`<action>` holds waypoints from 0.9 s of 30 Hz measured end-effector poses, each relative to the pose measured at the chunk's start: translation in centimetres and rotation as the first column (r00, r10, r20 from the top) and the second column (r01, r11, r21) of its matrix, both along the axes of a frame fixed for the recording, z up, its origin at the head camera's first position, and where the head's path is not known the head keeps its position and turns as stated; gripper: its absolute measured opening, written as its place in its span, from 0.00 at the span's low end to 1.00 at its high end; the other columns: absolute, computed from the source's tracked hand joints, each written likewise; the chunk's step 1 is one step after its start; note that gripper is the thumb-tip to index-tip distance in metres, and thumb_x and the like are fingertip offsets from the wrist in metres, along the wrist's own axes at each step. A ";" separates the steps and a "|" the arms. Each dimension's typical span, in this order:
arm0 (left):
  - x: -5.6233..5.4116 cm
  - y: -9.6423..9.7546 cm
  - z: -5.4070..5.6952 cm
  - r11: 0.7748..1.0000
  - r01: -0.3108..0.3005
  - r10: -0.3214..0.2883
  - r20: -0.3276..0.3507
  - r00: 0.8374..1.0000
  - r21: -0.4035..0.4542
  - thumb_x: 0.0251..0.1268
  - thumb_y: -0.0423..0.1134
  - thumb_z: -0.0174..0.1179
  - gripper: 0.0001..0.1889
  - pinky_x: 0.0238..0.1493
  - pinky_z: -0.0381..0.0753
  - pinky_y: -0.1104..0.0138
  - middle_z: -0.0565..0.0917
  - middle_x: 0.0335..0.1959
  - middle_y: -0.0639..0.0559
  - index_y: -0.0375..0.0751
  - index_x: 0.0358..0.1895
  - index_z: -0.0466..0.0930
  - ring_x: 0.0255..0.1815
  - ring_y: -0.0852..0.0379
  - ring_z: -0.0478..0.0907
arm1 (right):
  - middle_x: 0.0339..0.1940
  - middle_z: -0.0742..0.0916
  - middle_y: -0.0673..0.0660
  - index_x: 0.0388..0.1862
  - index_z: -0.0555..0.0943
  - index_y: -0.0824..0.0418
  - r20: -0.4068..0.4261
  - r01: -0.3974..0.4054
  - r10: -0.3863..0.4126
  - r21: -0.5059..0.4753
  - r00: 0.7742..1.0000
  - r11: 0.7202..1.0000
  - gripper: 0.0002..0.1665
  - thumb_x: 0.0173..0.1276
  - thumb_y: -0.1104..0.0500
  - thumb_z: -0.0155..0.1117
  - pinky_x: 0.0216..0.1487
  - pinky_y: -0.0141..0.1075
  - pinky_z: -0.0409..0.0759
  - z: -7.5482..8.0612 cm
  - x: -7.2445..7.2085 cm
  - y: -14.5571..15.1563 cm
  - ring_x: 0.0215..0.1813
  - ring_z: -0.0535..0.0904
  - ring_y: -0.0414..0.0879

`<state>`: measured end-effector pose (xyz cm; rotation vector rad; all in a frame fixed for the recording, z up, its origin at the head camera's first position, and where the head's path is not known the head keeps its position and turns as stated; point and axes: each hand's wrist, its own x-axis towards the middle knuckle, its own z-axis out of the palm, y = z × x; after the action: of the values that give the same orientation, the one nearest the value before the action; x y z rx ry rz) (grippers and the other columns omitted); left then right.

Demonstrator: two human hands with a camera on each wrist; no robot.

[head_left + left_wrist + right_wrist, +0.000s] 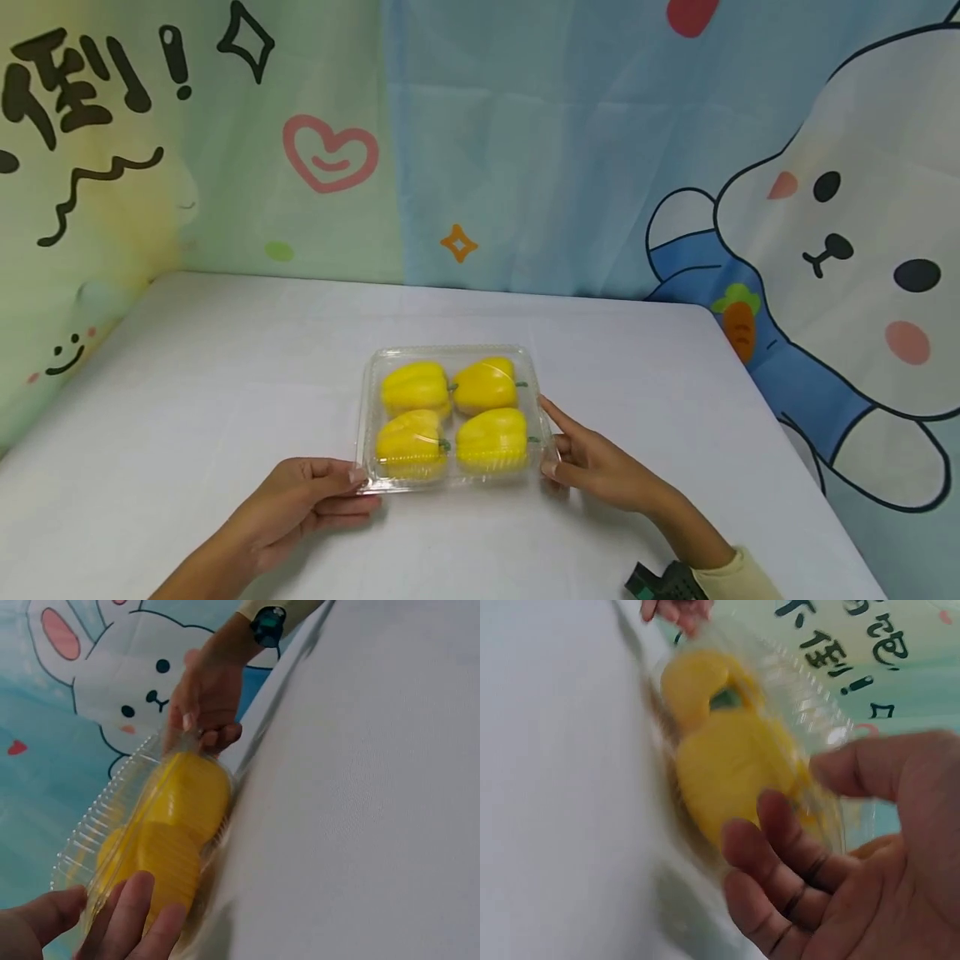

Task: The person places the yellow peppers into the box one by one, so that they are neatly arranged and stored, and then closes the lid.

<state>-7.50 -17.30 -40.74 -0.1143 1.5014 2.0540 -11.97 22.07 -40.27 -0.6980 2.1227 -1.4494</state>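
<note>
A clear plastic clamshell box (448,351) holds several yellow bell peppers (491,440) with green stems, set in two rows under the transparent plastic. At its front left corner my left hand (303,504) grips the rim, thumb above and fingers lower down. On the opposite side my right hand (600,462) holds the right edge, the thumb near the front corner and a finger stretched along the side. The left wrist view shows the box's ribbed edge and the peppers (169,862) close to the fingers. Motion blurs the peppers (735,769) in the right wrist view.
The box is over a white-covered table (225,375), towards its front middle. Behind the table hangs a printed cloth backdrop (525,167) with a cartoon rabbit. A dark device (666,582) sits at the right wrist, beside a pale sleeve (738,575).
</note>
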 end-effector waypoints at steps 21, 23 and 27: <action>0.3 0.4 0.3 0.997 -0.079 0.078 0.083 0.993 0.011 0.66 0.29 0.61 0.19 0.49 0.80 0.56 0.84 0.44 0.39 0.18 0.55 0.71 0.46 0.46 0.84 | 0.36 0.82 0.66 0.80 0.42 0.57 0.193 0.085 -0.069 -0.073 0.979 0.994 0.47 0.72 0.68 0.56 0.41 0.39 0.82 0.9 1.0 -0.3 0.35 0.81 0.52; 0.3 0.5 0.3 0.996 -0.083 0.081 0.081 0.993 0.016 0.66 0.29 0.61 0.18 0.50 0.80 0.56 0.85 0.44 0.40 0.18 0.54 0.72 0.46 0.46 0.84 | 0.37 0.82 0.66 0.80 0.42 0.58 0.202 0.090 -0.073 -0.076 0.977 0.993 0.48 0.71 0.68 0.57 0.41 0.39 0.83 1.0 1.0 -0.3 0.35 0.82 0.52; 0.4 0.5 0.3 0.996 -0.087 0.085 0.070 0.994 0.019 0.66 0.29 0.61 0.18 0.50 0.80 0.56 0.85 0.43 0.40 0.18 0.54 0.72 0.45 0.46 0.84 | 0.38 0.82 0.68 0.80 0.42 0.58 0.211 0.086 -0.065 -0.090 0.975 0.992 0.49 0.71 0.68 0.58 0.41 0.41 0.83 1.0 0.9 -0.2 0.36 0.82 0.54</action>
<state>-7.09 -16.83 -40.42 -0.2424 1.4549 2.1114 -11.04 21.84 -39.26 -0.4813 1.9477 -1.6020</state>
